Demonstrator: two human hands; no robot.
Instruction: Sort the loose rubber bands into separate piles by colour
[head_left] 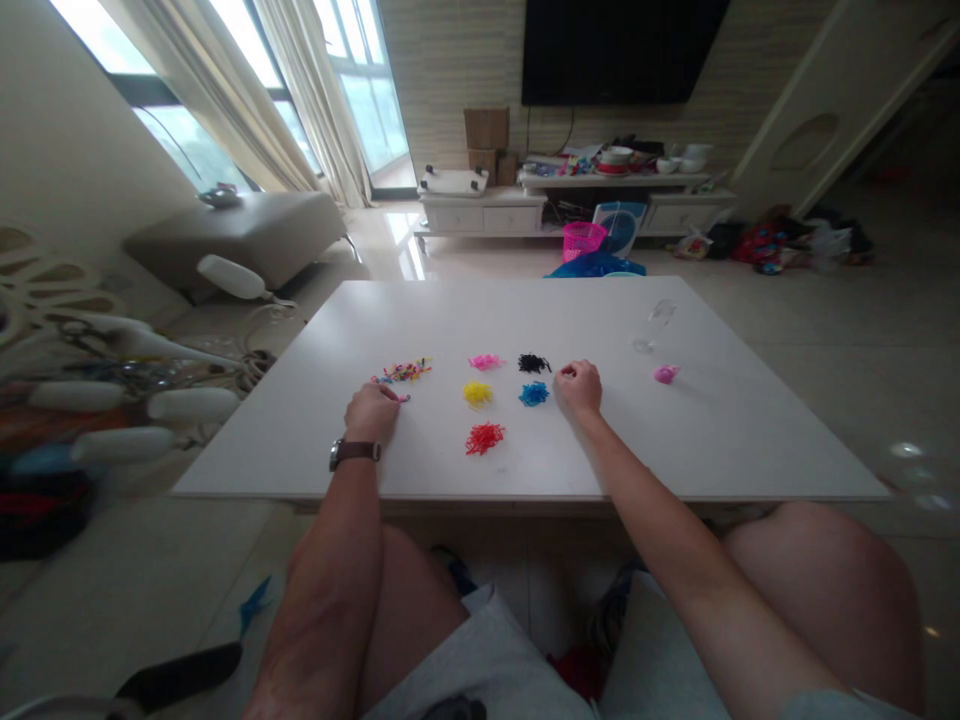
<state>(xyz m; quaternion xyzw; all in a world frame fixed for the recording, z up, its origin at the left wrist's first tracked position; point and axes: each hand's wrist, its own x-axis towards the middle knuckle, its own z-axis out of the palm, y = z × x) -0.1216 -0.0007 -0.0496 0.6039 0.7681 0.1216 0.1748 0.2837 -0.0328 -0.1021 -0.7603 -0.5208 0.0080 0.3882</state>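
Observation:
My left hand [373, 410], with a watch on its wrist, rests at the near edge of a mixed multicoloured pile [409, 371]; its fingers are pressed together by a small pink and dark piece [403, 399]. Right of it lie small sorted piles: pink [486, 362], yellow [477, 394], red [484, 438], black [533, 363] and blue [534, 394]. My right hand [580, 387] is on the table just right of the black and blue piles, its fingers curled; anything inside them is too small to make out.
On the right of the white table [720, 430] are a pink object [666, 374] and a clear plastic container [661, 315]. A pink basket [583, 240] and blue plastic stand beyond the far edge. White-backed chairs are at the left.

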